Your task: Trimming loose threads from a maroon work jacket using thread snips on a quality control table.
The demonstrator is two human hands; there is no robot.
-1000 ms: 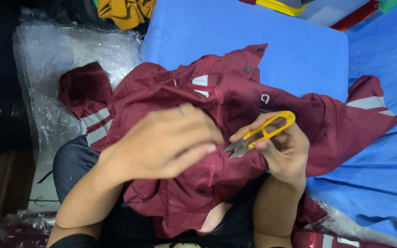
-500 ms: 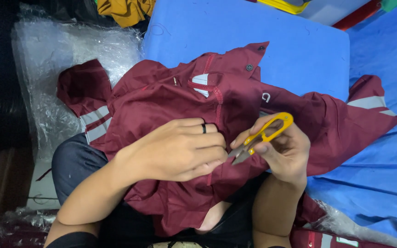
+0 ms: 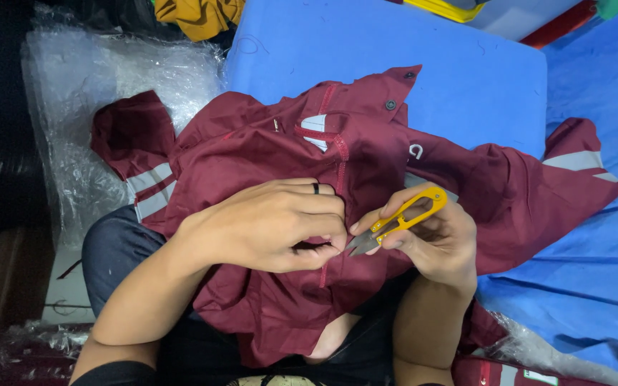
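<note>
A blue padded surface point(image 3: 466, 78) fills the upper right of the head view and carries most of the scene, with crinkled clear plastic wrap point(image 3: 87, 93) heaped along its left edge and a mustard-yellow cloth point(image 3: 198, 14) bunched near its far left corner. Spread from the near edge of that surface down onto the person's lap lies a maroon garment point(image 3: 266, 143) with grey reflective stripes on its sleeves, one sleeve trailing over the plastic at the left and the other reaching toward the right edge of the blue surface. The left hand point(image 3: 266, 225), with a dark ring on one finger, lies curled on the middle of the garment, its fingertips pinched on a small fold of the cloth beside a stitched seam. The right hand point(image 3: 438, 239) is closed around a pair of yellow-handled thread snips point(image 3: 395, 223), thumb and fingers clasping the sprung handle, with the short grey blades pointing left and their tips just beside the pinched fold; whether the blades are parted or closed cannot be made out. Judging by this, the trimming is in mid-course at one spot along the front seam: the cloth is gripped and the blades are brought up to it, but no cut thread can be seen, and how much of the garment has been gone over or is left cannot be told from this view.
</note>
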